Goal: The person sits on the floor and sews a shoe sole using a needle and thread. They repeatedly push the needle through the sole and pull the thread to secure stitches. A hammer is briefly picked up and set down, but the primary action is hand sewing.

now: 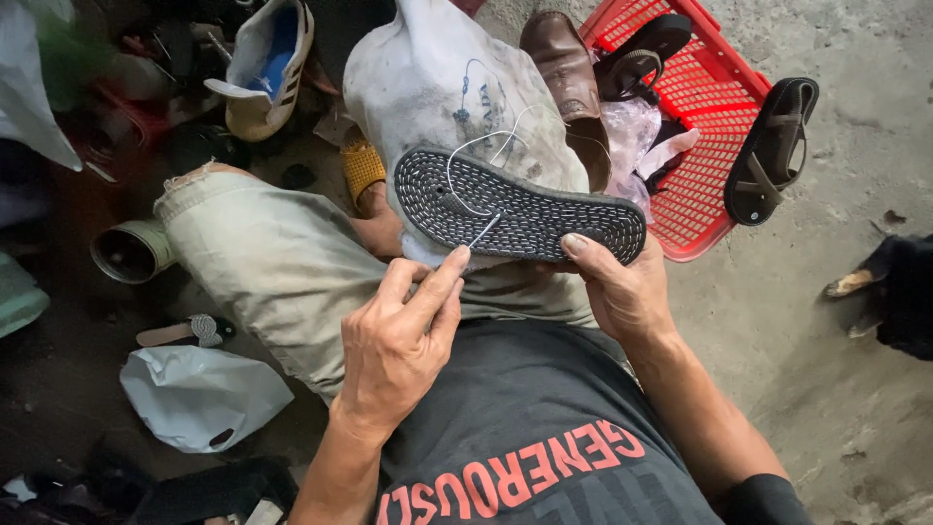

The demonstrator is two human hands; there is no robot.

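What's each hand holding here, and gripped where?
Left hand pinches a thin metal needle by its lower end, tip against the dark sandal sole. Right hand grips that sole's near edge, towards the right end, thumb on the tread.

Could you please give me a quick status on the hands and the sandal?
Left hand pinching needle at the sole. Right hand gripping sandal, tread up, on the knee. White thread looped over sole. Red basket beside it, nothing blocking.
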